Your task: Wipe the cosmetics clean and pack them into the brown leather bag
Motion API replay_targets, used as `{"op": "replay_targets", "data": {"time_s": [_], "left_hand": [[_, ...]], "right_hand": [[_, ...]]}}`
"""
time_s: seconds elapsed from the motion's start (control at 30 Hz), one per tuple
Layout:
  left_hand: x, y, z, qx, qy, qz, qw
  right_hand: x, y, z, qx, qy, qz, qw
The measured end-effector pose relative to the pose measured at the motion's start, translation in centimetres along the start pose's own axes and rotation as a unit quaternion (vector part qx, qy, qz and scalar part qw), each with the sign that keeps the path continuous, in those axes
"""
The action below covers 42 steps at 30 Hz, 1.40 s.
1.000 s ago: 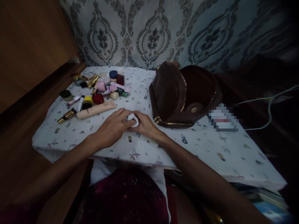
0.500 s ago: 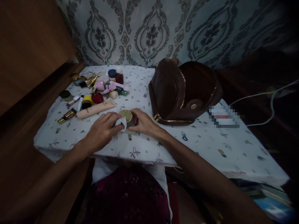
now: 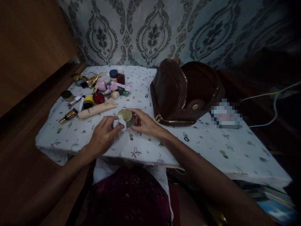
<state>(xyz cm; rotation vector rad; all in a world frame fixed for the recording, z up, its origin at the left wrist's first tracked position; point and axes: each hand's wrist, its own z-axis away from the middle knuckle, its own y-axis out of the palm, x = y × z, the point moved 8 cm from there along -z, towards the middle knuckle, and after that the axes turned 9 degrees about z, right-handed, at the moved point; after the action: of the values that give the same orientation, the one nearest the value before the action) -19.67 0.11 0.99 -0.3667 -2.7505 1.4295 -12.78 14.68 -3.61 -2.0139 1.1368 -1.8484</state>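
Observation:
A small cosmetic jar with a patterned gold lid (image 3: 125, 115) is near the front of the table, between my hands. My right hand (image 3: 144, 123) is closed round the jar's right side with fingers and thumb. In my left hand (image 3: 104, 133) a crumpled white wipe (image 3: 120, 124) is pinched, and it rests against the jar's near left side. The jar's lower body is partly hidden by the wipe and fingers. Just beyond my left hand lies a long peach squeeze tube (image 3: 97, 109).
Several cosmetics, including a red round case (image 3: 99, 98), a pink jar (image 3: 102, 85) and a gold-capped tube (image 3: 68, 116), crowd the table's left. An unzipped brown leather bag (image 3: 170, 91) stands right of centre. White cables (image 3: 263, 97) run at the right edge.
The jar has shifted slightly left, and its lid shows more fully. My left hand and the wipe have drawn a little down the jar's side. My right hand keeps its hold.

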Motion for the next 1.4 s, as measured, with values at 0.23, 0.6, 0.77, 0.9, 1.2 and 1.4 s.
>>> {"op": "replay_targets", "data": {"time_s": [0.23, 0.6, 0.77, 0.9, 1.2, 1.4], "left_hand": [[-1.7, 2.8, 0.6, 0.042, 0.003, -0.028, 0.999], [-0.2, 4.0, 1.4, 0.116, -0.076, 0.014, 0.990], [0.0, 4.1, 1.7, 0.138, -0.074, 0.030, 0.987], [0.3, 3.3, 2.3, 0.115, -0.062, 0.072, 0.989], [7.6, -1.8, 7.0, 0.017, -0.217, 0.128, 0.968], [12.1, -4.7, 10.1, -0.044, -0.309, 0.082, 0.946]], "right_hand": [[0.0, -0.4, -0.4, 0.022, -0.009, 0.012, 1.000], [3.7, -1.5, -3.2, 0.050, -0.122, 0.146, 0.981], [4.4, -0.6, -4.2, 0.127, -0.162, 0.153, 0.967], [4.7, -0.3, -3.8, 0.117, -0.168, 0.181, 0.962], [3.9, -0.6, -3.1, 0.044, -0.132, 0.209, 0.968], [3.2, -1.2, -3.2, -0.003, -0.047, 0.254, 0.966]]}}
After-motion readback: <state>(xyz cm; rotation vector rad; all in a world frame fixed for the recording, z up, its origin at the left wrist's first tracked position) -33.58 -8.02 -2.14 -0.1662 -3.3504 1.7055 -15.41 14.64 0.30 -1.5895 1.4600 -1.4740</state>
